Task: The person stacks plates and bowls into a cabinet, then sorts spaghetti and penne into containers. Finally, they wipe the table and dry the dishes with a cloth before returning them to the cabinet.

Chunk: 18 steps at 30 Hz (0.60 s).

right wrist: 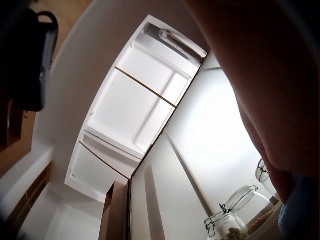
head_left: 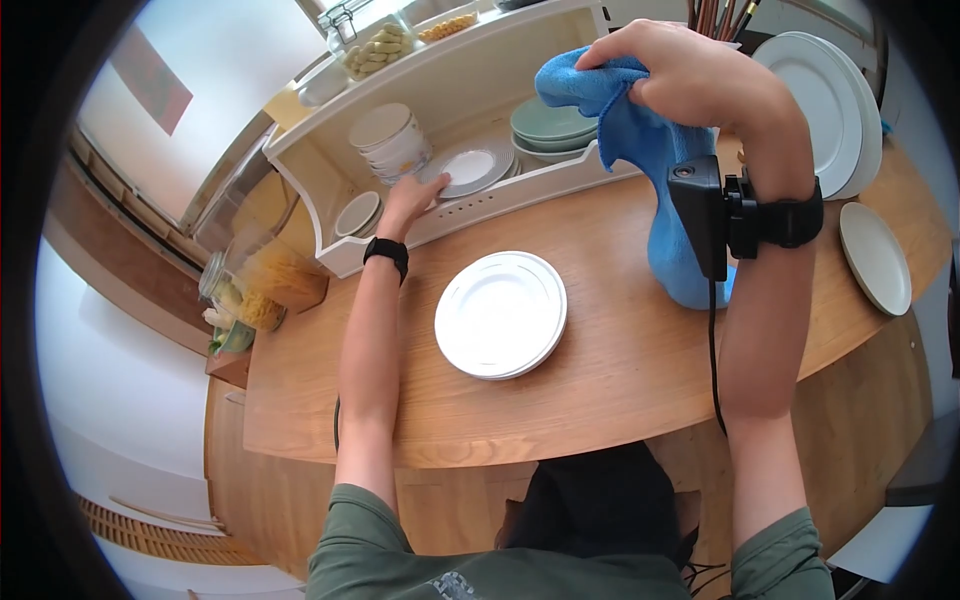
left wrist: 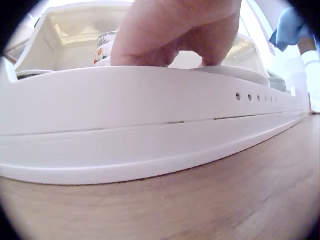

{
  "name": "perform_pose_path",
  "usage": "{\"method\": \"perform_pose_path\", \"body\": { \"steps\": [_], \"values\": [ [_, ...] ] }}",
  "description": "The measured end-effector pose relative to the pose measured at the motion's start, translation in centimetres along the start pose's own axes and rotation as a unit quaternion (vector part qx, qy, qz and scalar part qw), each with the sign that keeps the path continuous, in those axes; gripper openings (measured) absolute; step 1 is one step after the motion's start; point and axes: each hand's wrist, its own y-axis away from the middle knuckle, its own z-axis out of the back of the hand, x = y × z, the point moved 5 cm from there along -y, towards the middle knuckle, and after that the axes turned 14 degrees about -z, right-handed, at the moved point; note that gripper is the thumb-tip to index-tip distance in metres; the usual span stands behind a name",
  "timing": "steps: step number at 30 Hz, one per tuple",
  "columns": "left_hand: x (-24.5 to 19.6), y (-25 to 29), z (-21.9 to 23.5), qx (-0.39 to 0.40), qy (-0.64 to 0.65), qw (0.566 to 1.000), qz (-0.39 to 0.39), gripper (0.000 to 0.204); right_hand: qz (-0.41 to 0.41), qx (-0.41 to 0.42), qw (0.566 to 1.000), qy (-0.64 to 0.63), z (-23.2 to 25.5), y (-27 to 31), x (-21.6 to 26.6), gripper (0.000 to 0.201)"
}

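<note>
My left hand (head_left: 408, 204) reaches over the front lip of a white shelf unit (head_left: 470, 212). Its fingertips are right at the left rim of a stacked grey-rimmed plate (head_left: 472, 168), beside several stacked bowls (head_left: 385, 140). In the left wrist view, thumb and fingers stand apart with the tips hidden behind the lip; whether they pinch the plate I cannot tell. Raised at the right, my right hand (head_left: 690, 75) grips a blue cloth (head_left: 665, 190), which hangs down towards the wooden table (head_left: 610, 400). A small stack of white plates (head_left: 500, 315) lies on the table between my arms.
Green bowls (head_left: 553, 120) sit farther right on the shelf, small dishes (head_left: 357, 214) at its left end. Large white plates (head_left: 820, 110) stand upright at the right, near an oval plate (head_left: 875, 258) by the table edge. Glass jars (head_left: 378, 50) top the unit; pasta containers (head_left: 280, 270) stand left.
</note>
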Motion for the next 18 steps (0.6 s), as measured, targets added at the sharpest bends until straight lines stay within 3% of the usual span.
{"method": "perform_pose_path", "body": {
  "steps": [4,6,9,14,16,18],
  "values": [
    [0.0,0.6,0.9,-0.068,0.12,0.99,0.007,0.047,-0.04,0.005,0.999,0.016,-0.3,-0.4,0.2,0.048],
    [-0.2,0.7,1.6,-0.117,0.276,0.954,-0.024,0.029,-0.021,-0.015,0.999,0.031,-0.4,-0.3,0.6,0.048],
    [-0.9,1.1,3.4,-0.185,0.335,0.923,-0.033,0.023,0.015,0.007,1.0,0.006,-1.8,-1.5,0.9,0.047],
    [-3.7,4.2,5.9,-0.228,0.379,0.894,-0.074,0.026,0.044,0.009,0.999,-0.023,-5.1,-2.1,2.9,0.046],
    [-5.2,6.4,6.4,-0.247,0.39,0.883,-0.08,0.027,0.153,-0.014,0.988,-0.028,-6.7,-2.1,4.9,0.047],
    [-6.2,8.3,6.3,-0.243,0.371,0.889,-0.112,0.031,0.201,0.002,0.978,-0.048,-8.4,-1.3,7.4,0.048]
  ]
}}
